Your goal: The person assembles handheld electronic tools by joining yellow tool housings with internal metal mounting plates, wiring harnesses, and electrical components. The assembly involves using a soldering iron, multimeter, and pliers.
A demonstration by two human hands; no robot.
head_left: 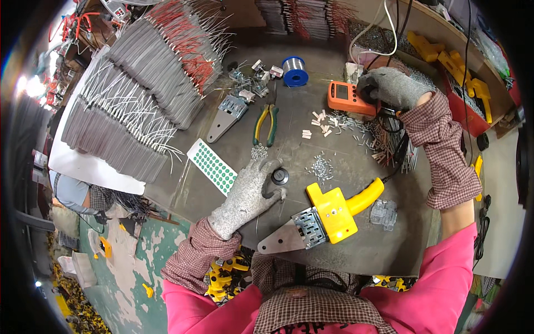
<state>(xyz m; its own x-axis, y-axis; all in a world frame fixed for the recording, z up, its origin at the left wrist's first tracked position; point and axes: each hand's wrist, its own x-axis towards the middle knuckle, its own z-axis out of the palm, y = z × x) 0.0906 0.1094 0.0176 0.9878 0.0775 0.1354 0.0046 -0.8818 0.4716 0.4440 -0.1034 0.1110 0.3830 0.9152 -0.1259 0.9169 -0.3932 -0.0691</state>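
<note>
My left hand (247, 192), in a grey glove, is low over the worktable with thumb and fingers apart around a small black round knob-like piece (280, 176). My gloved right hand (397, 88) is closed at the right end of an orange multimeter (347, 97); its fingertips are partly hidden beside a dark part there. In front of me lies a yellow-handled tool (334, 214) with a slotted metal block and a pointed grey plate (283, 238). Pliers with green and yellow handles (266, 123) lie beyond my left hand, next to small nuts (259, 151).
Stacks of grey wired strips (150, 72) fill the left side. A card of green dots (213, 166), a blue solder spool (295, 71), another metal plate (227, 118), loose screws (320, 167) and clear plastic pieces (384, 214) lie about. Bins with yellow housings (453, 67) stand far right.
</note>
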